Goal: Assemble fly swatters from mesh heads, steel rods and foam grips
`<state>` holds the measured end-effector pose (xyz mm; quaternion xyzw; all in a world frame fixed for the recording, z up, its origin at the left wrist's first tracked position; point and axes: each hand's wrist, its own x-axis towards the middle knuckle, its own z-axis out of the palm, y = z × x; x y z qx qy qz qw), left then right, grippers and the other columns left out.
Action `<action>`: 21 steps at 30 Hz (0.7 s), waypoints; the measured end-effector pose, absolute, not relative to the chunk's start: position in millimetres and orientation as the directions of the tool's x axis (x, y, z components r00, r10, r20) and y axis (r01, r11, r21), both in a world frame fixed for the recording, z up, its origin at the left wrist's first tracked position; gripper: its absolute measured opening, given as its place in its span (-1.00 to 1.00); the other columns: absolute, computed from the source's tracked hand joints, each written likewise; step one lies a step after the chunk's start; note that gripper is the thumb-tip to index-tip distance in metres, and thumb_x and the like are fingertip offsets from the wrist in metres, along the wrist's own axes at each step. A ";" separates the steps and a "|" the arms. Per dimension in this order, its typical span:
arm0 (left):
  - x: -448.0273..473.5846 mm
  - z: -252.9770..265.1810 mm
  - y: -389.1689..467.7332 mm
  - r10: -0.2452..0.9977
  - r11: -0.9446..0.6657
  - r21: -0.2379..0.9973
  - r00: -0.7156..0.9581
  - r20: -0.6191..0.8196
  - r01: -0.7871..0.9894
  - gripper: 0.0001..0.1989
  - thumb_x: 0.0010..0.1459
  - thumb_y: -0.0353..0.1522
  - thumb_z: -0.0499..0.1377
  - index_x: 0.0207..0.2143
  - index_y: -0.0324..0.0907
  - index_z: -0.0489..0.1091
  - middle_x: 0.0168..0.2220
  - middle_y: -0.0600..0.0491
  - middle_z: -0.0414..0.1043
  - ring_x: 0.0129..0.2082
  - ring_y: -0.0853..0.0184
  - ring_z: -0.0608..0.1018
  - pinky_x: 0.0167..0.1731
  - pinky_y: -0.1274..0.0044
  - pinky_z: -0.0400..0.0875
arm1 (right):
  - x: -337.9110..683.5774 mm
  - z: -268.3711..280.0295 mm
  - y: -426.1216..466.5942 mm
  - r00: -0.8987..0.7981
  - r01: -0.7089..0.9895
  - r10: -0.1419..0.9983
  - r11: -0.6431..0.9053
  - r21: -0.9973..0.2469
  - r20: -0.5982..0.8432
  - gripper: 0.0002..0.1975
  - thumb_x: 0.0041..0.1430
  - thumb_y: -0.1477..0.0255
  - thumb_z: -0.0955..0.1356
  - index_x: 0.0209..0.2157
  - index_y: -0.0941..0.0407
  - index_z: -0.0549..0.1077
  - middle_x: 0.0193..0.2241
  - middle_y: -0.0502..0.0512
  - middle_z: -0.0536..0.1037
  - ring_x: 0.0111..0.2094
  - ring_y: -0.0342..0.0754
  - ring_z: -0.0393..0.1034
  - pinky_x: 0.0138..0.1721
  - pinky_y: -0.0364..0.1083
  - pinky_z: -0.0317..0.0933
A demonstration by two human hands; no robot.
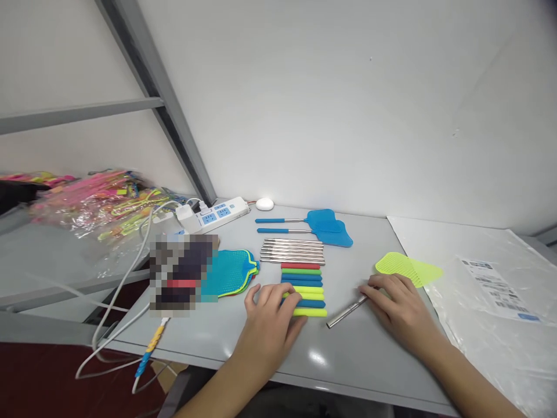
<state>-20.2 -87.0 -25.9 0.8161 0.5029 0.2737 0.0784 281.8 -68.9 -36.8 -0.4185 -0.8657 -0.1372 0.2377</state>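
Observation:
My right hand [398, 307] pinches the metal rod [346, 312] of a fly swatter near its head. The yellow-green swatter head [398, 267] lies beyond the fingers, and the rod's bare end points left toward the table's middle. My left hand [272, 313] is curled over the left ends of a row of coloured handle sleeves. Between its thumb and index finger is the nearest yellow handle sleeve [311, 312]; the exact contact is partly hidden. Blue [302, 278], green [300, 271] and red [300, 266] sleeves lie behind it.
Metal rods [291, 251] lie behind the sleeves, with two blue fly swatters [326, 223] farther back. Stacked swatter heads [230, 273] are at left beside a blurred-out phone-like object [187, 270]. A power strip [221, 216], white cables, a white mouse [264, 204] and a plastic bag [491, 290] surround them.

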 end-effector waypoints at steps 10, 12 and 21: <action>-21.5 -25.3 -89.1 0.850 -0.509 0.399 0.372 0.374 0.763 -0.79 0.16 -0.32 0.26 -0.13 -0.06 0.40 -0.07 0.01 0.45 -0.09 0.16 0.44 0.12 0.12 -0.06 | 278.3 -36.1 -70.5 -0.581 0.781 0.630 0.610 0.134 0.515 -0.72 0.28 0.63 0.24 -0.07 0.10 0.45 -0.19 0.20 0.53 -0.15 0.01 0.41 -0.06 0.06 0.19; -21.8 -25.7 -89.3 0.838 -0.525 0.386 0.381 0.391 0.758 -0.77 0.16 -0.31 0.26 -0.12 -0.08 0.40 -0.07 -0.02 0.45 -0.09 0.16 0.44 0.12 0.11 -0.05 | 277.7 -36.3 -69.8 -0.585 0.778 0.628 0.613 0.137 0.512 -0.72 0.29 0.62 0.23 -0.08 0.10 0.46 -0.23 0.17 0.53 -0.21 -0.01 0.42 -0.08 0.05 0.19; -22.8 -24.8 -91.9 0.801 -0.585 0.365 0.445 0.401 0.724 -0.80 0.16 -0.31 0.21 -0.14 -0.05 0.38 -0.07 0.02 0.45 -0.06 0.14 0.45 0.14 0.10 -0.05 | 277.1 -36.0 -68.5 -0.588 0.775 0.615 0.614 0.148 0.526 -0.78 0.28 0.62 0.26 -0.10 0.13 0.44 -0.28 0.16 0.52 -0.29 -0.03 0.36 -0.14 0.02 0.18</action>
